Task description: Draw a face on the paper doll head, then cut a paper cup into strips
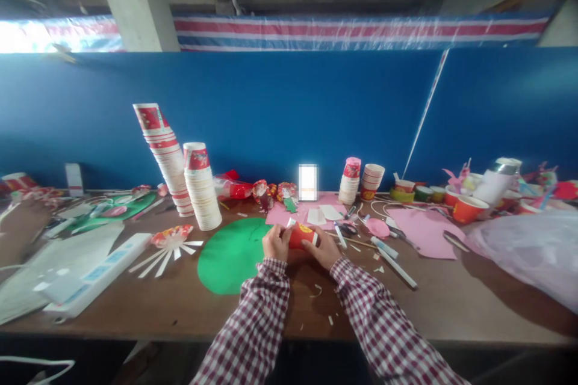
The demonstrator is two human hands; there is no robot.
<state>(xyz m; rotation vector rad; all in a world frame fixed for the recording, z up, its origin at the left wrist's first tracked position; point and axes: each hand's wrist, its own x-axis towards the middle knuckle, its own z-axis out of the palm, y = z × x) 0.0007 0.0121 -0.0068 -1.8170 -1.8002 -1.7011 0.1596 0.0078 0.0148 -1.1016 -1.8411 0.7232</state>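
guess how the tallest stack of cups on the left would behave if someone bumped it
The tallest stack would probably topple easily: it is tall, narrow and appears to lean. Looking like nested paper cups, it is likely light for its size. It might knock the shorter stack close beside it.

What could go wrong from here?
Two risks, as I read it:
1. The left hand and right hand both grip the red cup; squeezing too hard might dent it.
2. The tall cup stack stands close beside a shorter one; a bump might topple both.
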